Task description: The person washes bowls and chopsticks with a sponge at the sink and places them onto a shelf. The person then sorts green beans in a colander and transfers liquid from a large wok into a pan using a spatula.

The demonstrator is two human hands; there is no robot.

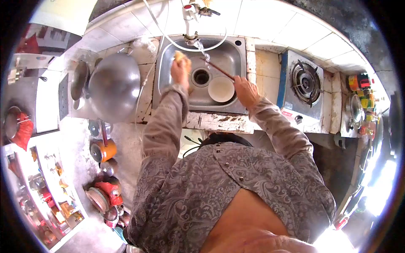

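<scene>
- The left hand [181, 71] is clenching a yellowish sponge [180, 56] over the left part of the sink [195, 99]; whether it is a sponge or a cloth is hard to tell.
- The right hand [248, 92] is grasping the near end of a thin brown stick [219, 69] at the right side of the sink; whether this is one stick or several together is not clear.
- The stick is slanting from the right hand toward the far left, its far end reaching near the falling water [205, 52].
- The water is running from the tap [190, 25] at the far side of the sink.
- A white bowl [221, 89] is sitting in the near right part of the sink, just beside the right hand and to the right of the drain [200, 77].
- A pale hose [161, 28] is looping around the tap and over the far part of the sink.
- A large wok [114, 86] is lying to the left of the sink, its rounded surface showing.
- A gas stove [304, 84] is standing on the right, apart from the sink.
- Bottles [366, 101] are standing in a row farther right, beyond a metal lid [355, 108].
- The worktop edge [219, 121] is showing worn, chipped tiles on the near side of the sink.
</scene>
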